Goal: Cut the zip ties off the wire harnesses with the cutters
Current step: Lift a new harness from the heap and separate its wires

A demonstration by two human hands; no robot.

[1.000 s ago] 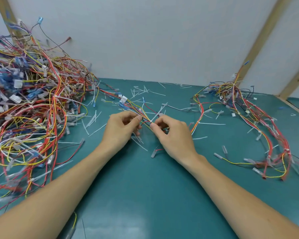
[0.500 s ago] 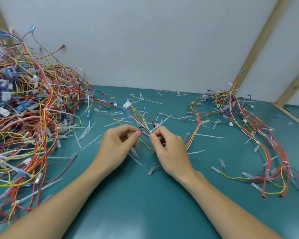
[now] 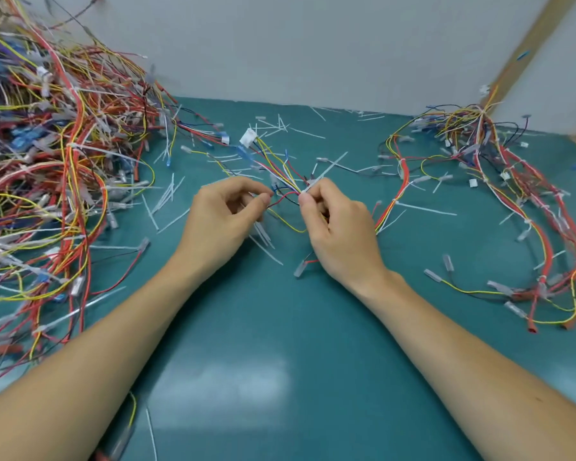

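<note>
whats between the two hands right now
In the head view, a short stretch of thin wires spans the gap between the left hand and right hand, over the green table. No cutters show there.

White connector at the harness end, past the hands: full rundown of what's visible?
The white connector is a small blocky plug, plastic by the look, lying tilted on the green mat. Thin yellow, blue, red and white wires run from it toward the two hands. Neither hand touches it. Loose cut zip-tie tails lie around it. Pin detail too small to tell.
</note>
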